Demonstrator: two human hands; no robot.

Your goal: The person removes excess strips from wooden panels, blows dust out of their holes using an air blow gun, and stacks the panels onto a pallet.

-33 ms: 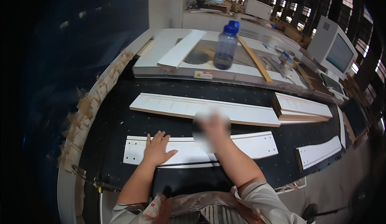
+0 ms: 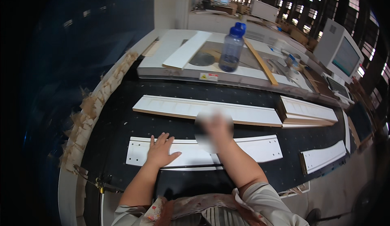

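On the black dotted tabletop [image 2: 107,120], a drilled white board [image 2: 255,149] lies under the left hand [image 2: 161,153], spread flat, gripping nothing. Right hand [image 2: 219,132] blurred; grip indeterminable. Hand-board contact unchanged since previous frame: board presumably still being steadied.

White board [image 2: 189,154] laid flat before us

We see it long and narrow, stretched left to right across the near part of the black table [image 2: 109,118]. Its upper face is plain white, with a thin groove running just inside the far long edge. At the left end we count four small dark holes, in two pairs; at the right end we make out more. Part of its middle is hidden from us.
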